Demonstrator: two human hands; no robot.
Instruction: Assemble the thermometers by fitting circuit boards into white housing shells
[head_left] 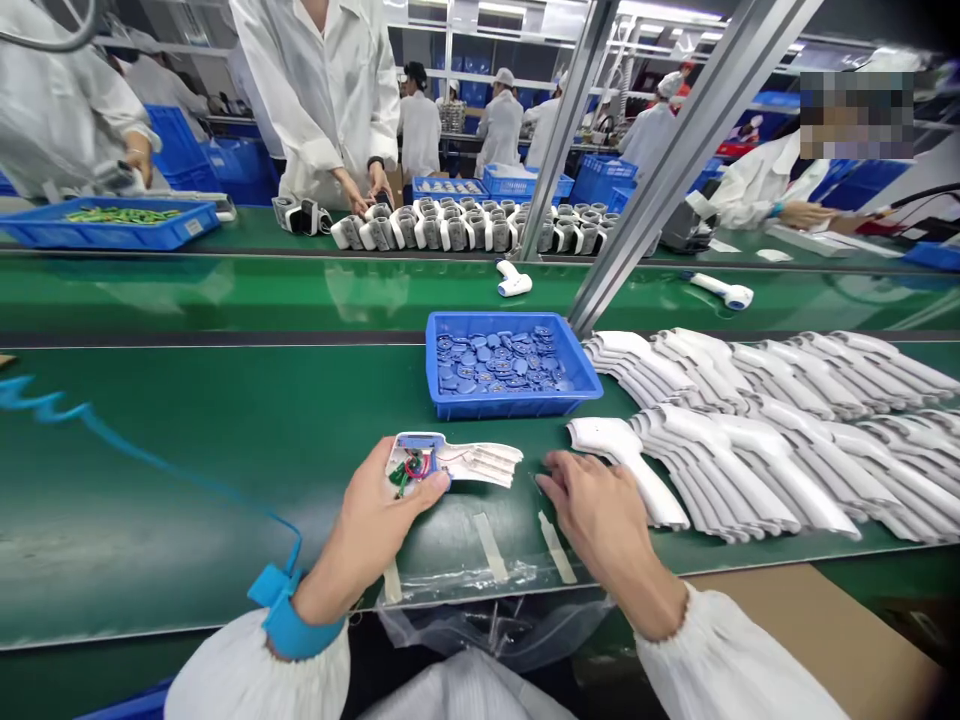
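Observation:
My left hand (382, 510) grips a white gun-shaped housing half (484, 462), its open inner side facing up. Inside its wide end show a blue part, a green circuit board (401, 475) and red and black wires. My right hand (600, 505) is just right of the housing's handle end, low over the table, fingers bent and thumb near the index finger. A tiny dark spot shows at those fingertips; what they hold, if anything, is not clear. Beside that hand lies a white housing shell (630, 465). A blue wrist strap (300, 620) with a coiled cord circles my left wrist.
A blue tray (514, 405) of blue pieces stands behind my hands. Stacked white shells (750, 470) fill the right side. A metal post (675, 170) rises beyond. Two white gun-shaped devices (514, 280) lie on the green belt. Tape strips (491, 548) hold a plastic bag at the edge. Co-workers sit opposite.

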